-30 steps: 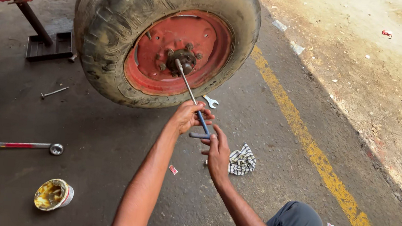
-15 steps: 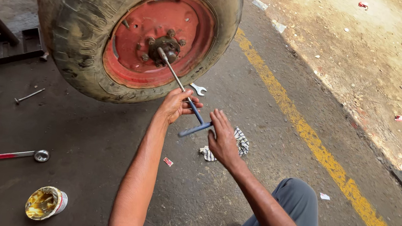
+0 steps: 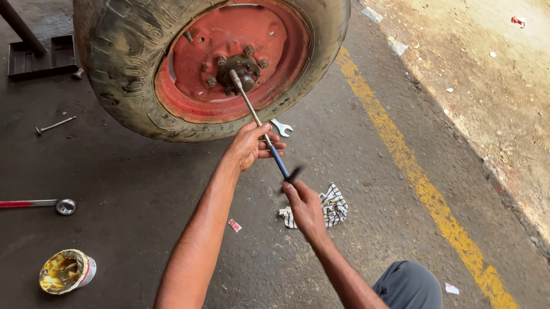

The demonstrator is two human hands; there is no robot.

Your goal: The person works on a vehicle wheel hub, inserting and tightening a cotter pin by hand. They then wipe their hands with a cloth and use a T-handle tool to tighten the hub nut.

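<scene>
A big muddy tyre (image 3: 125,32) on a red rim (image 3: 196,66) stands off the ground in front of me. A long T-handle socket wrench (image 3: 258,120) sits on a nut at the greasy hub (image 3: 243,71) and slopes down toward me. My left hand (image 3: 249,146) is wrapped around the middle of its shaft. Just below, my right hand (image 3: 304,203) grips the lower end, where the dark cross handle (image 3: 292,174) is blurred by motion.
A small open spanner (image 3: 282,128) and a checked rag (image 3: 334,204) lie on the concrete near my hands. At left are a long red-handled wrench (image 3: 8,204), a tin of yellow grease (image 3: 65,271), a loose bolt (image 3: 54,125) and a black tray (image 3: 39,58). A yellow line (image 3: 443,218) runs along the right.
The cross handle has turned and now blurs above my right hand, which has shifted under the wrench's end. My left hand stays on the shaft. The view moved slightly.
</scene>
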